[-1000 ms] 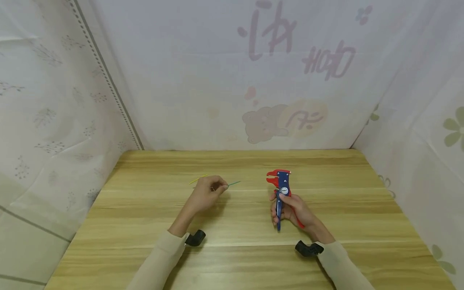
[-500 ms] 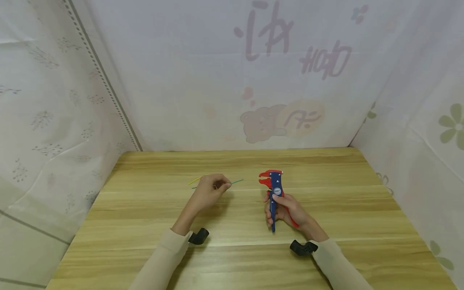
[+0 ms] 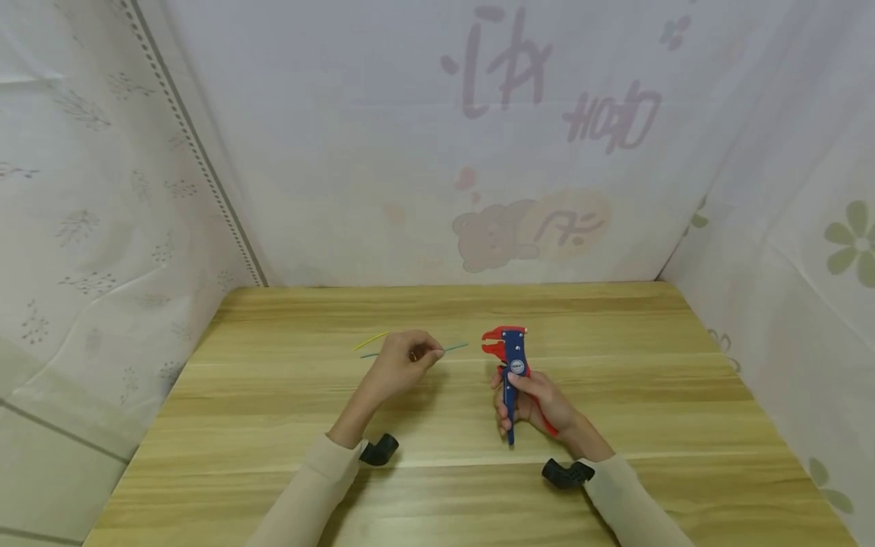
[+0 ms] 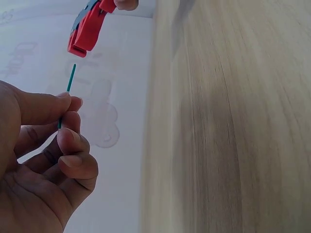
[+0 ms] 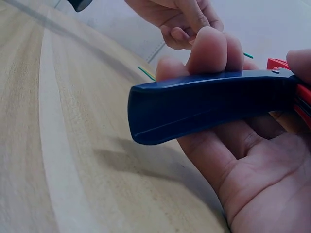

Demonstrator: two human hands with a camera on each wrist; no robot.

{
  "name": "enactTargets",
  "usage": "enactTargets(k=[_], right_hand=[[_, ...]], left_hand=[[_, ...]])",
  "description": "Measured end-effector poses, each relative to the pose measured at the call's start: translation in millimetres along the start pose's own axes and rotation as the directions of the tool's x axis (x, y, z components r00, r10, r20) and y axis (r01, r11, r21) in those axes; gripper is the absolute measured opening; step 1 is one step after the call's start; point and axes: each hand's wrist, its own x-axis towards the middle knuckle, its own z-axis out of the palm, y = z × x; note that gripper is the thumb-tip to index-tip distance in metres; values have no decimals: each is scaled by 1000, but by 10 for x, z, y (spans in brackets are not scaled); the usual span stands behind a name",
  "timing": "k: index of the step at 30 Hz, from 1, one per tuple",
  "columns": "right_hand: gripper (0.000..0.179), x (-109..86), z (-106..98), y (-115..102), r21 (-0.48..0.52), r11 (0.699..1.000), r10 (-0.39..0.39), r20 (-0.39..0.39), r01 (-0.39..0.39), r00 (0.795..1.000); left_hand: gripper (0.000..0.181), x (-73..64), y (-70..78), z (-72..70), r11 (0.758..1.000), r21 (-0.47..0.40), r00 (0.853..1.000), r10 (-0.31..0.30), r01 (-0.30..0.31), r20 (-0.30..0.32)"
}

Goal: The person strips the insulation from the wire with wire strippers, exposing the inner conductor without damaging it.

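In the head view my left hand [image 3: 405, 366] pinches a thin green wire [image 3: 456, 347] between thumb and fingertips. Its free end sticks out to the right, pointing toward the wire stripper [image 3: 516, 351] but apart from it. My right hand [image 3: 547, 403] grips this red and blue tool by its handles, thumb on the front. The stripper's red jaws stand apart and face left. In the left wrist view the tip of the green wire lies just below the red head [image 4: 87, 34]. The blue handle [image 5: 209, 102] fills the right wrist view.
A yellow wire [image 3: 371, 340] shows left of my left hand, with a green wire length [image 3: 369, 355] beside it; whether that belongs to the held wire I cannot tell. Wood-grain table [image 3: 437, 486] lies beneath, and a printed curtain [image 3: 355, 152] hangs behind.
My right hand has brought the wire stripper to the left. My left hand has shifted slightly right with the green wire, so the gap between wire and tool is smaller.
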Motion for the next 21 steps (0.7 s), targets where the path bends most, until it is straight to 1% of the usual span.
enactTargets(k=[4, 9, 21], right_hand=[[32, -10, 17, 12, -1, 1000, 11, -8, -11, 1000], [32, -4, 42, 29, -8, 1000, 19, -13, -19, 1000], [32, 29, 70, 63, -19, 999, 31, 1, -31, 1000]], left_hand=[[11, -4, 12, 23, 1000, 12, 1000, 1, -1, -7], [9, -6, 30, 39, 1000, 1, 1000, 4, -4, -7], [10, -6, 59, 49, 1000, 8, 999, 27, -27, -19]])
